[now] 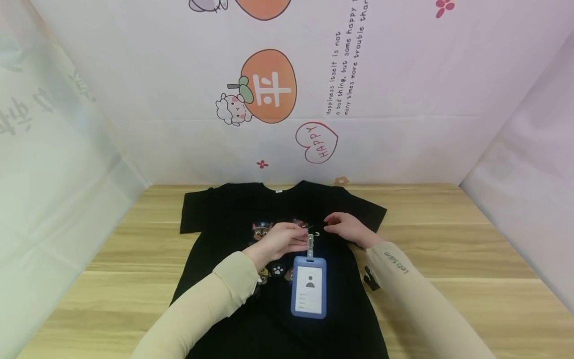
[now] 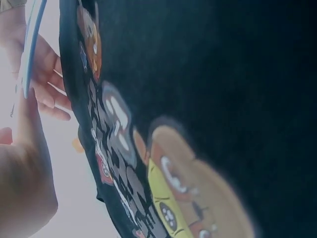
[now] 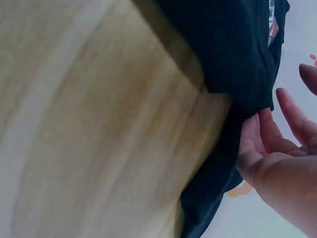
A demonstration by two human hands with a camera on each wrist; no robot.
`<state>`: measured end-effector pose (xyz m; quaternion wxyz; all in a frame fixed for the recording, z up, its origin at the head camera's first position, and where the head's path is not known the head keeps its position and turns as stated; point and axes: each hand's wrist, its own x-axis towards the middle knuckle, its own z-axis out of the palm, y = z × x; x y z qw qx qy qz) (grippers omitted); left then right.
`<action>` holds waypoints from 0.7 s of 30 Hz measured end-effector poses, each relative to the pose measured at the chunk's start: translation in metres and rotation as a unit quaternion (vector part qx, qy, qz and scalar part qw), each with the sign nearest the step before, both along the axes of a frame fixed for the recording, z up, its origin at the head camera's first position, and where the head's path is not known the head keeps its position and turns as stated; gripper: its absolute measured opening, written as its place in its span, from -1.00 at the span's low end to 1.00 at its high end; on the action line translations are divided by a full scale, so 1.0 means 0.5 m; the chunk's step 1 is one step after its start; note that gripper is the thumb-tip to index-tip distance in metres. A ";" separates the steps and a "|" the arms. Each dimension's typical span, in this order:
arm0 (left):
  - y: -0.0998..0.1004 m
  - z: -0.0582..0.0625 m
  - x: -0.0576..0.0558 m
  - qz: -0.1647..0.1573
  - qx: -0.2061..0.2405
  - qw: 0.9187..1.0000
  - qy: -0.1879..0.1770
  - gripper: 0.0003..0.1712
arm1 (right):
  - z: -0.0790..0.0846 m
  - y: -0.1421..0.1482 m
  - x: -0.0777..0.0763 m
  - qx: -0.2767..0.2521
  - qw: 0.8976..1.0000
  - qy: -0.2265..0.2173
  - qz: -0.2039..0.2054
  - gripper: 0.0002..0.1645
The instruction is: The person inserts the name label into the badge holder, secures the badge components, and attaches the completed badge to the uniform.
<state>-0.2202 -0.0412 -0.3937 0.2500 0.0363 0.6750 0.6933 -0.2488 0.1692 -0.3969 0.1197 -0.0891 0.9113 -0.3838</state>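
A black T-shirt (image 1: 332, 299) with printed cartoon figures lies spread out, neck at the far end. Over its chest, my left hand (image 1: 280, 242) pinches the top of a metal clip (image 1: 310, 244), from which a blue ID badge holder (image 1: 309, 286) hangs. A thin open pin seems to stick out at the clip's top; its detail is too small to tell. My right hand (image 1: 352, 228) is just right of the clip, fingers loosely bent, holding nothing. In the right wrist view, the right hand (image 3: 282, 153) has its thumb and forefinger apart. The left wrist view shows the badge holder (image 2: 32, 44) edge-on.
The shirt rests on a wood-grain table (image 1: 448, 239). A printed white cloth (image 1: 390, 99) rises behind the table, with white sheets at both sides. A small dark object (image 1: 370, 279) shows by the right sleeve cuff, probably part of the wrist gear.
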 end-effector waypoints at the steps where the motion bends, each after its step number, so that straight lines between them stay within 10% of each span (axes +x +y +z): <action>1: 0.000 0.001 -0.002 0.000 0.000 1.000 -0.003 -0.63 | -0.001 -0.001 0.000 0.005 1.000 0.001 0.000 -0.60; 21: 0.034 -0.004 -0.044 -0.003 -0.023 0.999 -0.049 -0.75 | -0.006 -0.010 -0.014 0.115 0.990 0.080 0.008 -0.94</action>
